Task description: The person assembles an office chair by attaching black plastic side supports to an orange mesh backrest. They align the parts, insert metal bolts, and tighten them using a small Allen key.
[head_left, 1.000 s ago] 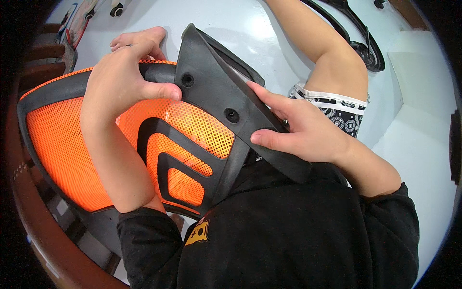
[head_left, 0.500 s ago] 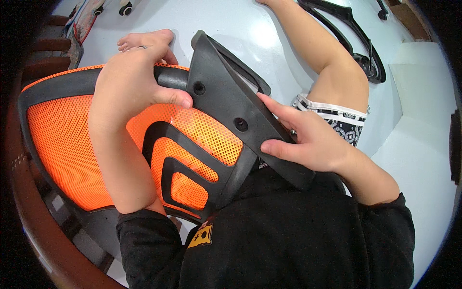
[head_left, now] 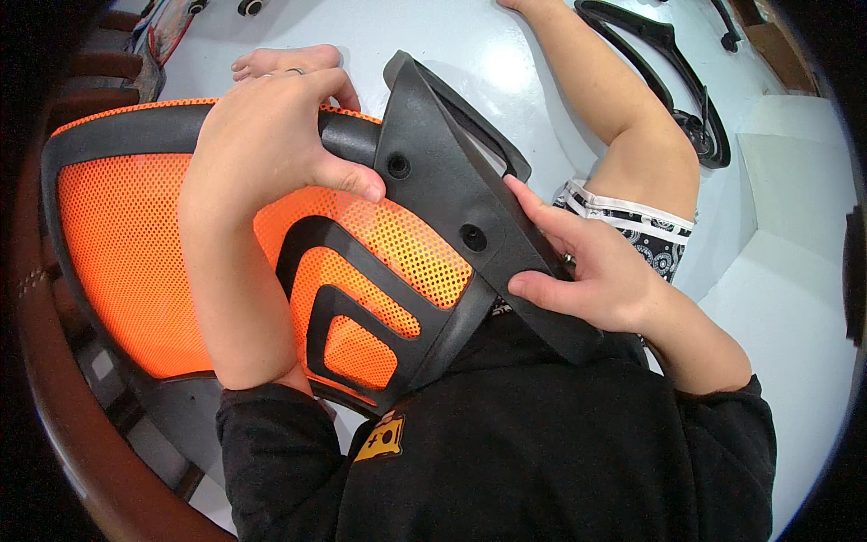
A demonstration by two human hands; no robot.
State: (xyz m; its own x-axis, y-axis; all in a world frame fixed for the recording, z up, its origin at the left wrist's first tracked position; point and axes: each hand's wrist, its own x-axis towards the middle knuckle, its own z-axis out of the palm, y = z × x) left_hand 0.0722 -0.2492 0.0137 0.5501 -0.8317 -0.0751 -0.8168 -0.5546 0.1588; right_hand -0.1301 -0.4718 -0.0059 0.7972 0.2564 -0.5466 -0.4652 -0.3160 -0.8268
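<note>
An orange mesh chair backrest point(head_left: 126, 262) with a black frame lies tilted across my lap, to the left. My left hand point(head_left: 271, 135) wraps over its far frame edge, thumb on the near side and fingers mostly hidden behind. At the backrest's right end sits a black plastic headrest frame point(head_left: 433, 172), touching it, with two round screw holes on its face. My right hand point(head_left: 587, 262) grips the headrest frame's right edge, thumb on the upper face and fingers along the outer side. Whether the two parts are fastened together I cannot tell.
On the floor beyond my bent leg point(head_left: 623, 117) lies a black looped armrest point(head_left: 695, 81). Casters point(head_left: 250, 7) show at the top left. A brown wooden piece of furniture point(head_left: 99, 452) curves along the left, and a cardboard box point(head_left: 781, 45) stands at the far right.
The backrest and headrest frame have shifted slightly to the right in view, with both hands keeping their grip. The floor and leg have also shifted a little in the picture.
</note>
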